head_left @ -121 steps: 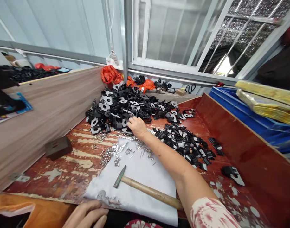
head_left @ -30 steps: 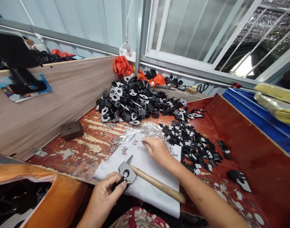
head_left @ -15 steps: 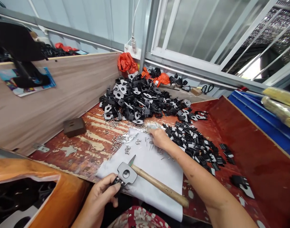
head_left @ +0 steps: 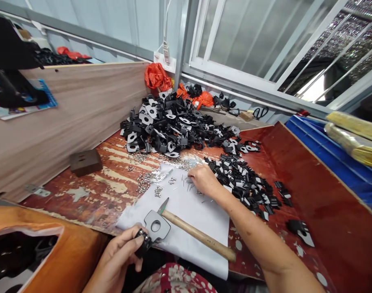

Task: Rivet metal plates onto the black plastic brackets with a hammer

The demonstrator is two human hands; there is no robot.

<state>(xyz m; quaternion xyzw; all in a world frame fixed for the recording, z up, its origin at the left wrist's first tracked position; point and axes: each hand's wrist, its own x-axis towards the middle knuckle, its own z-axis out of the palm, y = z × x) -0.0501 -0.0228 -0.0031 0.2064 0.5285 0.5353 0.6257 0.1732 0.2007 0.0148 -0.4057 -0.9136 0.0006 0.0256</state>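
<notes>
My left hand (head_left: 120, 250) grips a plastic buckle-like part (head_left: 163, 229), black at the hinge end, with a flat grey plate and a round hole. The plate overlaps the head end of a wooden-handled hammer (head_left: 201, 237) lying on a white sheet (head_left: 210, 221). Farther up the sheet, my right hand (head_left: 202, 179) is closed in a pinch among thin metal pins (head_left: 189, 184); its fingertips are partly hidden, so what they hold cannot be made out. Small metal pieces (head_left: 158, 191) lie in little clusters to its left.
A large heap of black and grey parts (head_left: 170, 122) stands at the back, with smaller black pieces (head_left: 246, 183) on the right. A dark block (head_left: 85, 162) sits at left. Wooden boards (head_left: 97, 97) wall the bench. An orange bag (head_left: 79, 248) stands front left, a blue crate (head_left: 335, 150) right.
The view has shifted slightly, so most things sit a little further left. My left hand has tilted the part a little. My right hand stays at the pins, its fingers drawn together.
</notes>
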